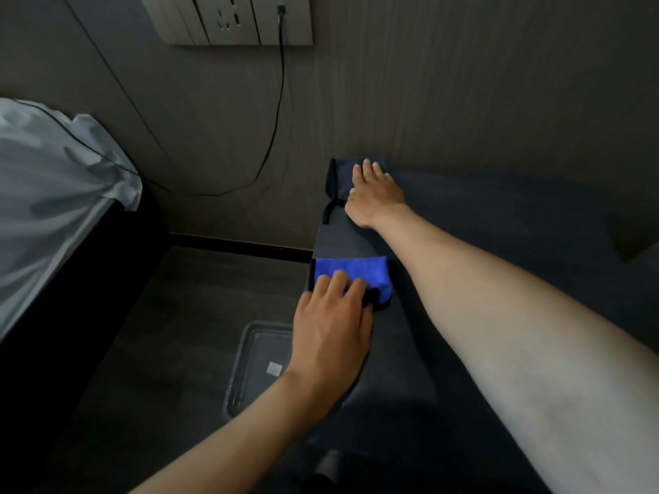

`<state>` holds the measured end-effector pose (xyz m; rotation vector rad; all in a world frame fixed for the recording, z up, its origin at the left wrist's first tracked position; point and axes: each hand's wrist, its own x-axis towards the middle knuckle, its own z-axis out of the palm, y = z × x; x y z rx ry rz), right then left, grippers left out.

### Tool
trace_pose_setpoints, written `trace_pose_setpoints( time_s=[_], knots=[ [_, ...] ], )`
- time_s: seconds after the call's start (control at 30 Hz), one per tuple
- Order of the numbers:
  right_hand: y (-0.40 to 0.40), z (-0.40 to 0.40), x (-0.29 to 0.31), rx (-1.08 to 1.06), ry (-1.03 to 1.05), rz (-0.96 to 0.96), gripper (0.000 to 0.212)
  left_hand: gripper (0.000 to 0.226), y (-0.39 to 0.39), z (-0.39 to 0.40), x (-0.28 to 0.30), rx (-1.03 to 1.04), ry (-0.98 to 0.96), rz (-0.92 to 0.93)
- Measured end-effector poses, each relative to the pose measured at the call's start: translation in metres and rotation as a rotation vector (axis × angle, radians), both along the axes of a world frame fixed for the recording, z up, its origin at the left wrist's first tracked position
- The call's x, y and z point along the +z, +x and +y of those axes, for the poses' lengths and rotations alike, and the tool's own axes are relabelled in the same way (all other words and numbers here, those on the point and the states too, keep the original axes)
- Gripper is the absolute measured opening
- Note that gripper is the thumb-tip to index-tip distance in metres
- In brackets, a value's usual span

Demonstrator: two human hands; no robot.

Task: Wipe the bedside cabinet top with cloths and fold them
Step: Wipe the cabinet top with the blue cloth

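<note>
A bright blue cloth (pixel 360 272) lies folded near the left edge of the dark bedside cabinet top (pixel 481 251). My left hand (pixel 331 329) rests on its near side with fingers laid flat over it. Farther back, against the wall, a dark navy cloth (pixel 342 180) lies flat at the cabinet's back left corner. My right hand (pixel 374 194) presses on it with straight fingers. A dark loop or strap of that cloth hangs over the cabinet's left edge.
A clear plastic bin (pixel 256 365) stands on the dark floor left of the cabinet. A bed with white sheets (pixel 53 194) fills the left side. A black cable (pixel 278 112) hangs from a wall socket panel (pixel 228 19).
</note>
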<state>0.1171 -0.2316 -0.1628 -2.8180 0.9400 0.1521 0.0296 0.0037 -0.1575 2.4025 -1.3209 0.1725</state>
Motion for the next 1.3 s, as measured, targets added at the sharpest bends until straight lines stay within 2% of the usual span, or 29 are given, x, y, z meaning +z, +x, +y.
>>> trace_pose_setpoints(
  time_s=[0.37, 0.6, 0.7, 0.87, 0.97, 1.03, 1.1, 1.13, 1.17, 1.2, 1.23, 1.27, 1.3],
  knots=[
    [-0.035, 0.064, 0.003, 0.113, 0.015, -0.002, 0.061, 0.012, -0.038, 0.055, 0.012, -0.137, 0.141, -0.066],
    [-0.093, 0.125, 0.008, 0.164, 0.014, 0.055, 0.063, 0.046, -0.087, 0.08, 0.002, -0.224, 0.198, -0.116],
    [-0.115, 0.15, 0.013, 0.164, 0.014, 0.097, 0.063, 0.039, -0.114, 0.081, 0.003, -0.266, 0.187, -0.05],
    [-0.143, 0.185, 0.018, 0.162, 0.025, 0.13, 0.064, 0.054, -0.147, 0.082, -0.001, -0.283, 0.136, 0.047],
    [-0.161, 0.203, 0.019, 0.158, 0.014, 0.142, 0.064, 0.059, -0.156, 0.082, -0.002, -0.278, 0.179, -0.02],
    [-0.173, 0.215, 0.02, 0.162, 0.001, 0.152, 0.064, 0.066, -0.163, 0.084, -0.006, -0.338, 0.296, -0.054],
    [-0.183, 0.226, 0.022, 0.172, -0.027, 0.168, 0.064, 0.077, -0.17, 0.085, -0.015, -0.292, 0.496, 0.075],
    [-0.187, 0.23, 0.023, 0.183, -0.059, 0.178, 0.064, 0.075, -0.17, 0.092, -0.012, -0.21, 0.451, 0.127],
    [-0.19, 0.234, 0.024, 0.199, -0.098, 0.192, 0.064, 0.066, -0.167, 0.094, -0.012, -0.054, 0.303, 0.094],
    [-0.194, 0.238, 0.025, 0.217, -0.133, 0.208, 0.065, 0.06, -0.164, 0.097, -0.016, 0.01, 0.148, 0.249],
    [-0.198, 0.241, 0.026, 0.234, -0.161, 0.221, 0.066, 0.057, -0.166, 0.105, -0.014, -0.007, 0.173, 0.327],
    [-0.203, 0.244, 0.027, 0.249, -0.178, 0.231, 0.067, 0.057, -0.165, 0.11, -0.011, -0.026, 0.298, 0.319],
    [-0.207, 0.247, 0.027, 0.26, -0.182, 0.239, 0.068, 0.06, -0.159, 0.115, -0.009, -0.034, 0.425, 0.091]
  ],
)
